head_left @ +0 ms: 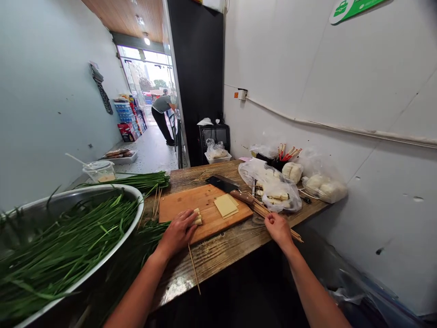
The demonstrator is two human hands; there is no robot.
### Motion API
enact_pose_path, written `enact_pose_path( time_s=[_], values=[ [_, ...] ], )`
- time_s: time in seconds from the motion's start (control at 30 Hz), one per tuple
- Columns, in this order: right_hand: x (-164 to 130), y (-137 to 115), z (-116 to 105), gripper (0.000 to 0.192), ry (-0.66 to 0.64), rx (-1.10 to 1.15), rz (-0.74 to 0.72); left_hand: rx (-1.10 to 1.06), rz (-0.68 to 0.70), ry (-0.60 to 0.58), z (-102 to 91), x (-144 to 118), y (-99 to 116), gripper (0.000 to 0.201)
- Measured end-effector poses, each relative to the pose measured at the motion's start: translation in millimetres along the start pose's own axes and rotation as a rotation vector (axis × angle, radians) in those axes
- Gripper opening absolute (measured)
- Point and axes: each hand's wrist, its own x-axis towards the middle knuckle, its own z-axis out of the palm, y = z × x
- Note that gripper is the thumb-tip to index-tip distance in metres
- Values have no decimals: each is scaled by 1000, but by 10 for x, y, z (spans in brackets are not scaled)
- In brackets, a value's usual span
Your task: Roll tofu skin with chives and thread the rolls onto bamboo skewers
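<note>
My left hand (179,229) presses down over several pale yellow rolls (197,217), which look like rolled tofu sheet, on the wooden cutting board (177,198). A thin bamboo skewer (194,269) sticks out below this hand past the table's front edge. Closed in a pinch, my right hand (278,228) is at a bundle of bamboo skewers (261,209) by the table edge; how many are between its fingers is hidden. Flat square tofu sheets (225,206) lie stacked on the board between the hands. Behind them rests a cleaver (223,183) with a brown wooden handle.
A large metal basin (138,200) of green chives (85,241) stands at left, with more chives (146,181) behind it. Plastic bags of filled rolls (273,184) and white food (324,187) sit at right near the wall. A person (162,109) bends over near the doorway.
</note>
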Motion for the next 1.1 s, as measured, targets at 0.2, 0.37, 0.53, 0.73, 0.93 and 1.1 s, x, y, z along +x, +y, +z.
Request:
enact_pose_path(
  time_s=[0.2,0.37,0.53,0.73,0.93,1.1],
  values=[
    [-625,-218,-138,33,-173,363,-205,-134,-180,279,-226,-55,17,40],
    [-1342,-388,-43,37,-161,297,-465,-210,-248,298,-411,-6,-6,32],
    [-1613,-518,59,42,-202,238,-665,-165,-128,-116,-239,62,3,43],
    [-1613,-642,110,41,-195,240,-756,-115,-145,-135,-134,48,81,54],
    [-1610,-714,147,40,-163,225,-764,-109,-132,-178,-217,31,-48,49],
    [-1612,-729,163,40,-179,203,-751,-155,-111,-178,-153,13,-99,45]
  ],
)
